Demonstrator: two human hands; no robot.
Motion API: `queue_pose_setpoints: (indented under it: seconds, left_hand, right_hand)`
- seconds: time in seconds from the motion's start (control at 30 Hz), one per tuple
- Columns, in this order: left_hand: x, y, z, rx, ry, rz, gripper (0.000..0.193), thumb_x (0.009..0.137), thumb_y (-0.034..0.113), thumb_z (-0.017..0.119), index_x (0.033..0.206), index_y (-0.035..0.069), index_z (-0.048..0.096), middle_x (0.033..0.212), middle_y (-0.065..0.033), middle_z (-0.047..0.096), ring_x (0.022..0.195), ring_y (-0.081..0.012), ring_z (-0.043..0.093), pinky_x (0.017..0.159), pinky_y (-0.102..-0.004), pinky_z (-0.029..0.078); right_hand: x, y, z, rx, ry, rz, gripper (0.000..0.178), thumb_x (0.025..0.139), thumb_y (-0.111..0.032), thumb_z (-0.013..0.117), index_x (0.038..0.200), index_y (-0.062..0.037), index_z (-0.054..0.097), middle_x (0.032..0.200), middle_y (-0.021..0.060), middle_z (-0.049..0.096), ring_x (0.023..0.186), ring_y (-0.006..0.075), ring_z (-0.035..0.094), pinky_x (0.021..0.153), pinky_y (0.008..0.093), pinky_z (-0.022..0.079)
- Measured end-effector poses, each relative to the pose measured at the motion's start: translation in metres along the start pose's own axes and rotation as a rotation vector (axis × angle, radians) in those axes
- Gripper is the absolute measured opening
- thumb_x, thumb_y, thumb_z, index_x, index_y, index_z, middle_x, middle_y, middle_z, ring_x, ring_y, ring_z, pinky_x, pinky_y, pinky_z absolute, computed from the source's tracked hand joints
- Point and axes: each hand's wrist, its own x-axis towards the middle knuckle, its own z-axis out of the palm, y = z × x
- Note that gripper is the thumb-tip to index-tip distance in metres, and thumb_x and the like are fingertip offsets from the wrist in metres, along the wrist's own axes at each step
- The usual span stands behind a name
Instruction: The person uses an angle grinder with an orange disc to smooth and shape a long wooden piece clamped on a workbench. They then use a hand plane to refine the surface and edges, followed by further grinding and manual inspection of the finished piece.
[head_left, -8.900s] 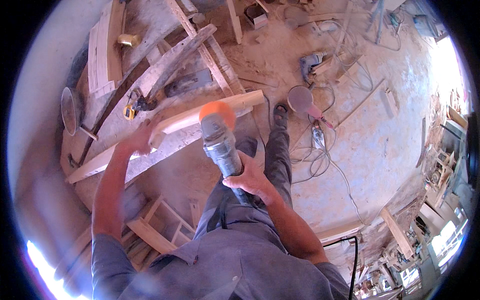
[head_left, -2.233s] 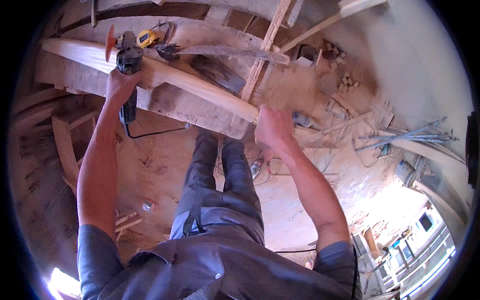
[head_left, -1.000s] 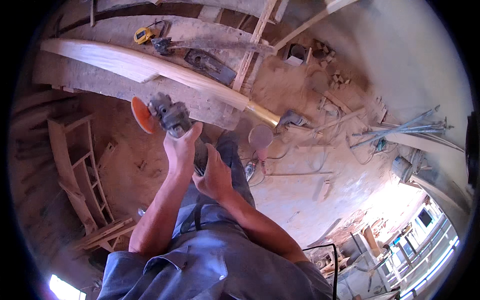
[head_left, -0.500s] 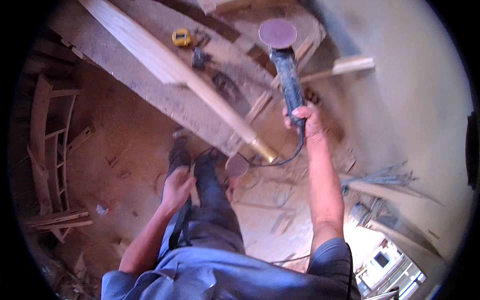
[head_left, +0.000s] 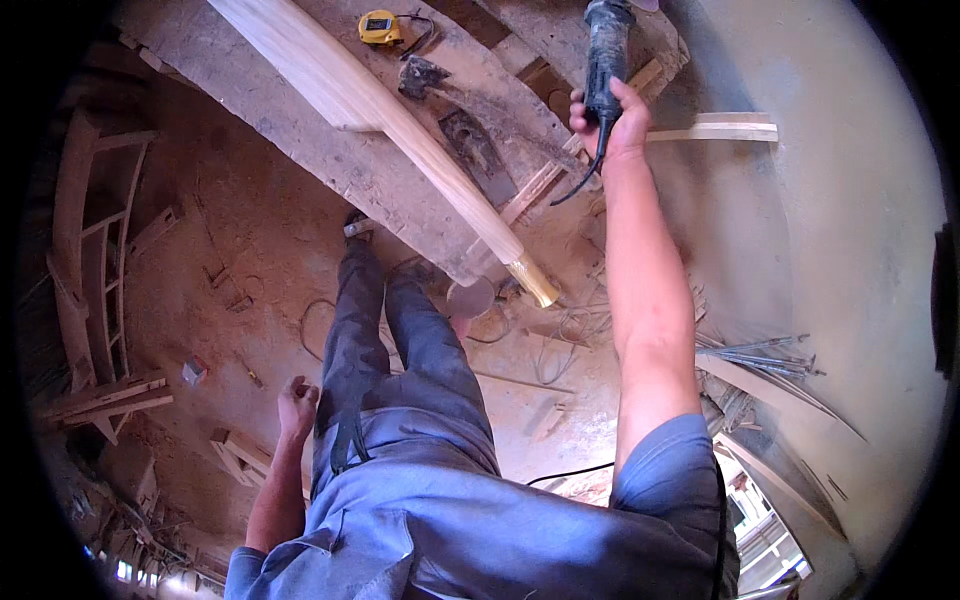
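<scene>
My right hand [head_left: 622, 125] is wrapped round the rear body of a black, dust-covered angle grinder [head_left: 607, 55], held out over the far right side of the bench. Its purple disc is mostly cut off by the upper edge, and its cord hangs from the grip end. My left hand [head_left: 297, 408] hangs beside my left thigh, fingers curled, with nothing visible in them. On the bench lies a long shaped piece of wood [head_left: 400, 130], broad at the far left and narrowing to a brass-coloured end piece [head_left: 533, 283] that juts past the near corner.
The dusty bench [head_left: 290, 165] also bears a yellow tape measure [head_left: 380, 28], a hatchet [head_left: 422, 77] and a dark flat piece [head_left: 472, 145]. A pale round disc [head_left: 470, 297] shows under the corner. A wooden frame [head_left: 90, 240] stands left; metal rods [head_left: 765, 355] lie by the right wall.
The grinder has moved farther away and slightly right, taking its disc nearly out of view. My left hand has dropped from before my legs to my left side.
</scene>
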Motion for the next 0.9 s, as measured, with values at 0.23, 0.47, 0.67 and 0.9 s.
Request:
queue_pose_setpoints:
  seconds: [0.23, 0.47, 0.67, 0.9]
  left_hand:
    - [-0.008, 0.068, 0.007, 0.137, -0.052, 0.163, 0.045, 0.091, 0.018, 0.069, 0.130, -0.005, 0.067, 0.090, -0.0119, 0.075, 0.085, -0.0210, 0.072, 0.081, -0.0365, 0.056]
    - [0.003, 0.109, -0.013, -0.019, -0.045, 0.260, 0.022, 0.091, 0.012, 0.070, 0.107, -0.003, 0.067, 0.085, -0.0064, 0.069, 0.081, -0.0135, 0.065, 0.077, -0.0317, 0.053]
    - [-0.003, 0.110, -0.011, -0.047, -0.102, 0.222, 0.020, 0.089, 0.013, 0.070, 0.102, -0.001, 0.068, 0.089, -0.0041, 0.068, 0.084, -0.0118, 0.063, 0.077, -0.0309, 0.052]
    - [-0.003, 0.221, 0.035, -0.271, -0.421, 0.301, 0.041, 0.095, 0.020, 0.070, 0.125, -0.007, 0.066, 0.106, -0.0106, 0.071, 0.095, -0.0169, 0.066, 0.087, -0.0325, 0.054]
  right_hand:
    - [-0.038, 0.016, -0.001, -1.034, 0.573, -0.234, 0.045, 0.108, -0.042, 0.057, 0.103, 0.0023, 0.063, 0.072, 0.0112, 0.068, 0.050, 0.0206, 0.063, 0.042, 0.0348, 0.047]
    - [-0.061, 0.019, -0.044, -1.450, 0.638, -0.581, 0.037, 0.101, -0.032, 0.065, 0.113, 0.0036, 0.064, 0.087, 0.0165, 0.073, 0.075, 0.0267, 0.072, 0.074, 0.0420, 0.058]
    - [-0.195, 0.128, -0.068, -1.104, 0.250, -0.186, 0.050, 0.087, -0.032, 0.079, 0.121, 0.0024, 0.067, 0.106, 0.0185, 0.075, 0.100, 0.0277, 0.073, 0.087, 0.0433, 0.056]
    - [-0.216, 0.137, -0.047, -1.278, -0.049, 0.133, 0.062, 0.075, -0.030, 0.089, 0.122, 0.0052, 0.069, 0.101, 0.0252, 0.077, 0.098, 0.0360, 0.075, 0.089, 0.0444, 0.057]
